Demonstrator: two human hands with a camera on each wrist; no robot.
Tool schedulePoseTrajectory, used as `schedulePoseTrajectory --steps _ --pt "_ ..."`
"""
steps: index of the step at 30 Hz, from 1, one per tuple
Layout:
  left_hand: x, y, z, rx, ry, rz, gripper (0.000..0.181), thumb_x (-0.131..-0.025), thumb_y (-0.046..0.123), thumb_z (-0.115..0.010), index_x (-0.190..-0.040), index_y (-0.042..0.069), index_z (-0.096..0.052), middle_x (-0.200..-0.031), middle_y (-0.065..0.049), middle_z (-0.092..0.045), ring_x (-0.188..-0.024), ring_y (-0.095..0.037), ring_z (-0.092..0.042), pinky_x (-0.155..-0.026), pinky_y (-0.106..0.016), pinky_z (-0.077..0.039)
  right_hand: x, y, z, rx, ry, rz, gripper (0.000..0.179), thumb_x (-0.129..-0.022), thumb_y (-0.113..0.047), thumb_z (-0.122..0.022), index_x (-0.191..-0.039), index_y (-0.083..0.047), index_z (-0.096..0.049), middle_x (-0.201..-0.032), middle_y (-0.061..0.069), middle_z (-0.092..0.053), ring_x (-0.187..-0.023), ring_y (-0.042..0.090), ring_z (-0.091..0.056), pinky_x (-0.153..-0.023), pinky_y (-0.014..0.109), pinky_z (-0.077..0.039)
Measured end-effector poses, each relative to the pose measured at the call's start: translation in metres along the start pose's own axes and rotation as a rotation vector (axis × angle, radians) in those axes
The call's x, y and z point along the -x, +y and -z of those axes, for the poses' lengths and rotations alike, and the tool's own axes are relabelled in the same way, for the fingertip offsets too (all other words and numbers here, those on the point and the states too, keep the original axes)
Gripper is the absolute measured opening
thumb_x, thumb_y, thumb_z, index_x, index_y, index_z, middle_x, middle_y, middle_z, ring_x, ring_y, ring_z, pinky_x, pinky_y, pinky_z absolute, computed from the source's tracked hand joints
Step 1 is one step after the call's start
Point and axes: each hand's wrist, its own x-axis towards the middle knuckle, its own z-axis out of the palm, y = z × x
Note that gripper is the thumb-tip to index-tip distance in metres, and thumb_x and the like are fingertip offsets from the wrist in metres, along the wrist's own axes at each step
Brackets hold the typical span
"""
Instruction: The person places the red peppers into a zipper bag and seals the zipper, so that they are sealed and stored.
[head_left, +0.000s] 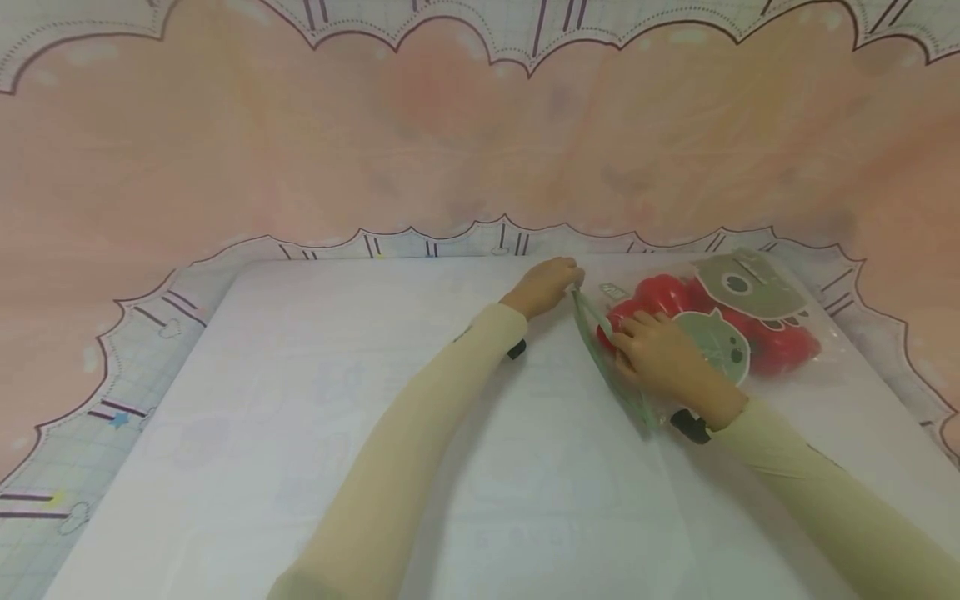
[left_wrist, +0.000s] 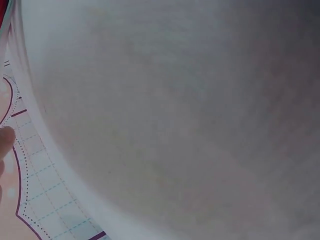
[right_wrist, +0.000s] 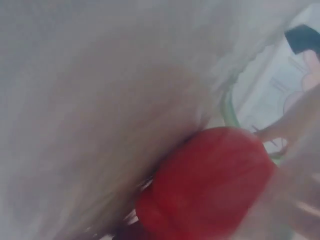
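Note:
A clear zip bag (head_left: 797, 379) with green cartoon animal prints lies at the far right of the white table, with several shiny red rounded things (head_left: 663, 293) inside. Its green-edged mouth (head_left: 603, 367) faces left and gapes slightly. My left hand (head_left: 546, 287) pinches the far end of this green edge. Over the near part of the bag, my right hand (head_left: 663, 358) grips the mouth's edge with bent fingers. The right wrist view shows a red thing (right_wrist: 210, 185) close up behind film. In the left wrist view a fingertip (left_wrist: 6, 137) shows at the left edge.
The white table (head_left: 300, 400) reaches toward me from the bag. A patterned cloth (head_left: 480, 150) with scalloped, peach-coloured areas surrounds it at the back and sides. A dark wrist device (head_left: 690, 425) sits under my right wrist, close to the bag.

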Motion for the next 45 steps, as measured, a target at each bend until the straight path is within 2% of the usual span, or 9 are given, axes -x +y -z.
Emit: schedulePoseTrajectory --steps 5,10,15,18,24,32,40,45 --pt "0.0 0.002 0.0 -0.045 0.022 -0.045 0.023 -0.088 0.005 -0.061 -0.11 0.012 -0.062 -0.113 -0.003 -0.063 -0.107 -0.016 -0.059 -0.097 -0.022 -0.046 0.001 0.0 -0.003 0.01 -0.028 0.013 0.023 -0.079 -0.02 -0.069 -0.093 -0.001 -0.069 -0.095 0.016 -0.067 -0.093 0.033 -0.058 -0.079 0.046 -0.05" --pt "0.001 0.003 0.002 -0.086 0.038 -0.068 0.021 -0.089 0.008 -0.06 -0.11 0.013 -0.062 -0.112 -0.002 -0.063 -0.105 -0.015 -0.06 -0.095 -0.021 -0.047 0.002 0.001 -0.006 0.023 0.017 0.056 0.018 -0.077 -0.016 -0.07 -0.087 -0.001 -0.07 -0.088 0.014 -0.066 -0.087 0.031 -0.058 -0.074 0.045 -0.051" --pt "0.005 0.002 0.005 -0.093 0.024 -0.093 0.021 -0.091 0.01 -0.059 -0.111 0.013 -0.06 -0.113 -0.002 -0.063 -0.106 -0.016 -0.06 -0.095 -0.023 -0.047 0.003 0.001 -0.008 0.055 0.036 0.093 0.016 -0.075 -0.014 -0.071 -0.086 -0.002 -0.07 -0.086 0.014 -0.066 -0.085 0.03 -0.058 -0.069 0.042 -0.05" --pt "0.009 0.0 0.008 -0.087 0.03 -0.122 0.021 -0.091 0.01 -0.059 -0.112 0.012 -0.06 -0.114 -0.003 -0.063 -0.107 -0.016 -0.059 -0.096 -0.024 -0.046 0.004 0.001 -0.008 0.074 0.015 0.095 0.02 -0.075 -0.017 -0.074 -0.088 -0.003 -0.07 -0.088 0.014 -0.068 -0.086 0.03 -0.059 -0.068 0.041 -0.049" --pt "0.017 -0.003 0.012 -0.096 0.087 -0.209 0.019 -0.091 0.006 -0.057 -0.11 0.009 -0.062 -0.113 -0.006 -0.064 -0.107 -0.018 -0.06 -0.097 -0.025 -0.046 0.005 0.0 -0.008 0.116 -0.027 0.097 0.022 -0.075 -0.02 -0.075 -0.09 -0.004 -0.071 -0.086 0.013 -0.068 -0.083 0.029 -0.056 -0.069 0.04 -0.05" --pt "0.026 -0.003 0.012 -0.175 0.136 -0.316 0.02 -0.092 0.002 -0.053 -0.107 0.008 -0.064 -0.109 -0.007 -0.065 -0.104 -0.019 -0.06 -0.096 -0.025 -0.047 0.011 0.001 -0.013 0.135 -0.094 0.121 0.023 -0.073 -0.022 -0.077 -0.089 -0.006 -0.071 -0.087 0.011 -0.068 -0.084 0.027 -0.055 -0.072 0.04 -0.049" --pt "0.029 -0.004 0.01 -0.182 0.158 -0.363 0.018 -0.091 0.0 -0.053 -0.104 0.007 -0.064 -0.107 -0.007 -0.065 -0.1 -0.019 -0.061 -0.093 -0.026 -0.048 0.016 0.001 -0.011 0.128 -0.145 0.155 0.024 -0.072 -0.023 -0.078 -0.09 -0.008 -0.072 -0.09 0.011 -0.068 -0.086 0.026 -0.057 -0.07 0.038 -0.046" --pt "0.03 -0.004 0.011 -0.153 0.19 -0.333 0.018 -0.091 0.0 -0.051 -0.103 0.006 -0.064 -0.106 -0.007 -0.066 -0.101 -0.019 -0.061 -0.094 -0.025 -0.048 0.016 0.001 -0.01 0.113 -0.137 0.177 0.023 -0.072 -0.022 -0.078 -0.089 -0.009 -0.072 -0.089 0.009 -0.069 -0.085 0.025 -0.057 -0.069 0.037 -0.045"
